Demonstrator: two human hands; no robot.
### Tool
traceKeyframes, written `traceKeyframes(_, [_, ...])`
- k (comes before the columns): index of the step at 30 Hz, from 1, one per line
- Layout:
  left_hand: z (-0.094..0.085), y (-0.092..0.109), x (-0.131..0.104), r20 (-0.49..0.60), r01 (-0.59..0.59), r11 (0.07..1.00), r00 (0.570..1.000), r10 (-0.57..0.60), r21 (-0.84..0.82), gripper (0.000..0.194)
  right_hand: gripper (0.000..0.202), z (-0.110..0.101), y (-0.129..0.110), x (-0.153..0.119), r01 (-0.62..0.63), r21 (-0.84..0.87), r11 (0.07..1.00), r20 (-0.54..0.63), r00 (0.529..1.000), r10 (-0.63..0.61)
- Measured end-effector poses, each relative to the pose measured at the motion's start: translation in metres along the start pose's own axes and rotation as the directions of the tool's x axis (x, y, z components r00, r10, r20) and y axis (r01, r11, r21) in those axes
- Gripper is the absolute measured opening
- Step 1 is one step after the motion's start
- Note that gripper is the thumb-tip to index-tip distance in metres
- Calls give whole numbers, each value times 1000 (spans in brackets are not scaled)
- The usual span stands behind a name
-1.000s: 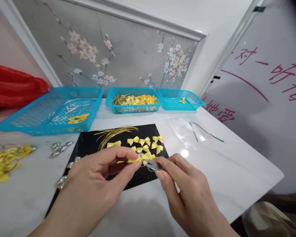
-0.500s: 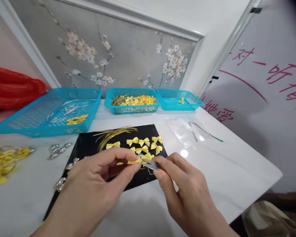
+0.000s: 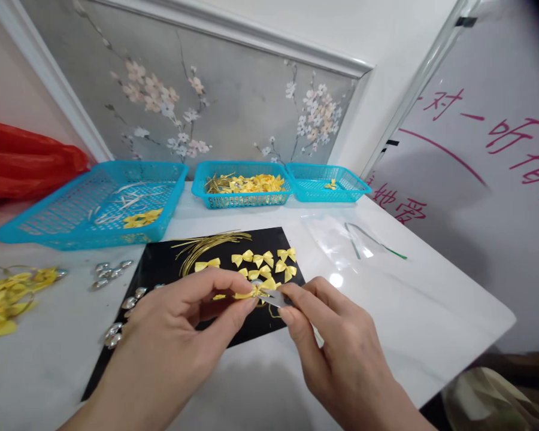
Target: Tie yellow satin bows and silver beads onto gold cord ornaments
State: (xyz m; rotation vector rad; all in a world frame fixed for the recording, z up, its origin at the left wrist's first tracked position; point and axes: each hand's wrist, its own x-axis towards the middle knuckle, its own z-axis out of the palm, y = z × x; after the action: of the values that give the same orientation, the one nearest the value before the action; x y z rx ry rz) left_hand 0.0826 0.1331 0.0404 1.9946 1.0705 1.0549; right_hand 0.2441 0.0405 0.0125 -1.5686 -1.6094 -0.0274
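My left hand [image 3: 184,335] pinches a yellow ribbon bow [image 3: 245,294] between thumb and forefinger, over a black mat [image 3: 251,332]. My right hand [image 3: 341,335] is closed on a small pointed silver metal tool [image 3: 273,297]. The tool's tip touches or nearly touches the middle of the held bow; whether it is tweezers or snips I cannot tell. Just beyond my fingers, several finished yellow bows [image 3: 263,258] lie on the mat. A bundle of thin gold ties [image 3: 197,245] rests at the mat's back. Silver beads [image 3: 114,335] lie beside my left hand, partly covered by it.
Along the back stand a large blue basket [image 3: 173,206] and two smaller ones, a middle basket [image 3: 247,202] of yellow bows and a right basket [image 3: 363,189]. Yellow ribbon pieces [image 3: 4,302] and silver beads [image 3: 110,273] lie left. A clear plastic bag [image 3: 323,239] lies right.
Both hands keep nearly the same pose, with the tool still at the bow. The whole view has shifted very slightly.
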Motion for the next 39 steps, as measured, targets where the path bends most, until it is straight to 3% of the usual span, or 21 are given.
traceKeyframes(9, [2, 1, 2, 67, 129, 981, 990, -121, -141, 5, 28, 2, 0, 4, -25, 45, 999, 11, 1000, 25])
traceKeyframes(22, [0, 1, 6, 139, 189, 955, 977, -161, -229, 7, 25, -5, 6, 10, -128, 216, 968, 59, 991, 118])
traceKeyframes(25, [1, 2, 7, 121, 227, 931, 972, -200, -285, 12, 32, -10, 30, 5, -165, 77, 983, 46, 986, 162])
traceKeyframes(29, [2, 9, 10, 101, 303, 893, 953, -286, -332, 28, 39, -12, 79, -16, -211, -335, 918, 79, 965, 251])
traceKeyframes(32, [2, 16, 10, 107, 329, 891, 944, -311, -312, 28, 35, -12, 95, -26, -195, -377, 905, 96, 964, 247])
traceKeyframes(36, [3, 17, 6, 138, 310, 912, 949, -282, -267, 26, 31, -18, 61, -13, -128, -221, 967, 81, 986, 149])
traceKeyframes(37, [3, 16, 4, 147, 304, 919, 950, -274, -252, 26, 30, -19, 46, -5, -125, -26, 992, 93, 987, 127])
traceKeyframes(39, [4, 15, 1, 161, 288, 931, 953, -256, -222, 24, 23, -20, 21, 10, -125, 264, 956, 156, 984, 85])
